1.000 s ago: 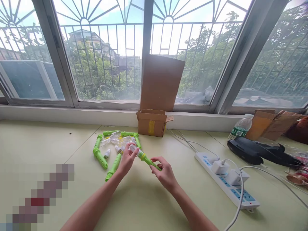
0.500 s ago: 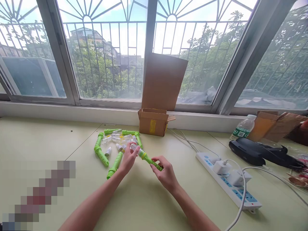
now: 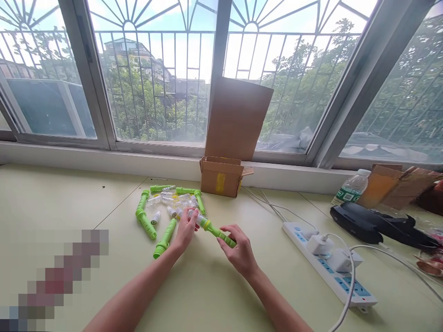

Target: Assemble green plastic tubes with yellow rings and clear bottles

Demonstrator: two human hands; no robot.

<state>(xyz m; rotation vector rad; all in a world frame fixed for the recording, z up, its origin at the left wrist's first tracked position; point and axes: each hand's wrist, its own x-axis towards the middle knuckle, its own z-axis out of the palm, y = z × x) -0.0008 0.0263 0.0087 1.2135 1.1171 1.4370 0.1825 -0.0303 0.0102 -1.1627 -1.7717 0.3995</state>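
Tabletop (image 3: 214, 290): green tube (image 3: 212, 229) diagonal, clear end (image 3: 201, 221) leftward.

On the tabletop (image 3: 51, 198), a box (image 3: 211, 180) stands at the far edge, tubes (image 3: 165, 237) to its front left, a power strip (image 3: 304, 249) front right, a bottle (image 3: 351, 188) farther right.
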